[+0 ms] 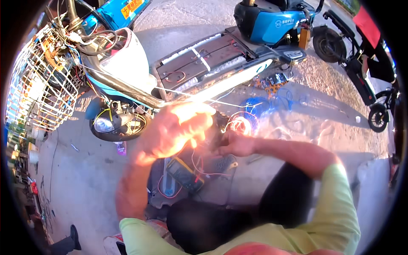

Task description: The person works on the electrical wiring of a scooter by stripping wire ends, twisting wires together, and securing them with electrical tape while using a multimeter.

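Observation:
My left hand (180, 127) is raised over the work area, glaring in the sunlight, with its fingers curled closed. Whatever lies in its grip is lost in the brightness. A thin pale wire (229, 103) stretches past it. Beside it, my right hand (237, 144) closes its fingers at a dark object that I cannot make out, partly hidden between the hands. Beyond the right hand is a bright coil of wire (240, 124). Below the left hand, a yellow-edged multimeter (185, 173) lies on the ground, with red leads (214, 174) near it.
An opened scooter deck (204, 59) with dark battery blocks lies ahead. A headlight assembly (117, 123) and wire basket (46, 85) are at left. Tangled blue wire (265, 106) lies right of centre. Blue scooters (272, 21) stand behind. A dark shoe (75, 238) shows lower left.

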Demonstrator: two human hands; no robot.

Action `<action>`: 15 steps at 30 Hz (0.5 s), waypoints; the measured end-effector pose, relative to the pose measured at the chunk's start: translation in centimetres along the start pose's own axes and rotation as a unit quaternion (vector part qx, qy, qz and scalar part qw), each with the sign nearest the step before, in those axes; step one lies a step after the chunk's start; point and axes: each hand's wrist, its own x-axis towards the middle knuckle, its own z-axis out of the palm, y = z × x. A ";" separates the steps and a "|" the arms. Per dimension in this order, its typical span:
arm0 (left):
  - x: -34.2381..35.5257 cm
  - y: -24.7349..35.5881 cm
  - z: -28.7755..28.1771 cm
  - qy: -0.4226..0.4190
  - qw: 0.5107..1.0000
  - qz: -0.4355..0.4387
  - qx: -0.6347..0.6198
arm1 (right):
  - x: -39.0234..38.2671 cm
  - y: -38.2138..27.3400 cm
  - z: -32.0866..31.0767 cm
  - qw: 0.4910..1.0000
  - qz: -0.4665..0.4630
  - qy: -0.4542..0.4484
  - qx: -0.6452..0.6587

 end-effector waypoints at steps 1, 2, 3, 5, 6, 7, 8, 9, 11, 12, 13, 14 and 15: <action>0.9 2.3 -0.8 0.019 1.000 -0.008 0.011 | -0.5 0.2 -0.5 0.998 0.000 -0.015 0.055; 1.2 4.0 -1.4 0.041 0.998 -0.025 0.028 | -0.5 0.2 -0.3 0.993 -0.007 -0.039 0.115; 1.9 3.8 -1.6 0.115 0.990 0.000 0.083 | -0.5 0.4 -0.2 0.992 -0.007 -0.041 0.116; 3.0 2.8 -1.3 0.203 0.970 0.016 0.133 | -0.2 0.4 -0.5 0.993 0.018 -0.043 0.110; 3.0 2.0 -1.0 0.190 0.974 -0.057 0.108 | 0.0 0.6 -0.3 0.993 0.010 -0.044 0.108; 3.2 1.1 -0.9 0.192 0.978 -0.050 0.064 | -0.2 0.7 -0.3 0.990 -0.004 -0.051 0.133; 3.2 0.9 -0.9 0.195 0.980 -0.047 0.019 | -0.2 0.5 -0.1 0.985 -0.016 -0.063 0.160; 3.0 1.3 -1.2 0.205 0.979 -0.020 -0.013 | -0.5 0.0 -0.2 0.986 -0.004 -0.059 0.158; 3.3 2.8 -1.8 0.178 0.977 -0.056 -0.103 | -1.0 0.6 -0.5 0.984 -0.012 -0.048 0.169; 3.9 3.2 -1.5 0.186 0.976 -0.066 -0.089 | -1.2 0.8 -0.8 0.982 -0.021 -0.037 0.182; 3.9 2.3 -1.3 0.146 0.985 -0.076 -0.047 | -1.2 0.4 -0.7 0.983 -0.026 -0.041 0.179; 4.2 1.2 -0.9 0.102 0.991 -0.088 -0.009 | -1.2 0.1 -0.7 0.984 -0.027 -0.047 0.169; 3.9 0.8 -0.7 0.071 0.987 -0.143 -0.031 | -1.1 -0.2 -0.7 0.985 -0.028 -0.053 0.160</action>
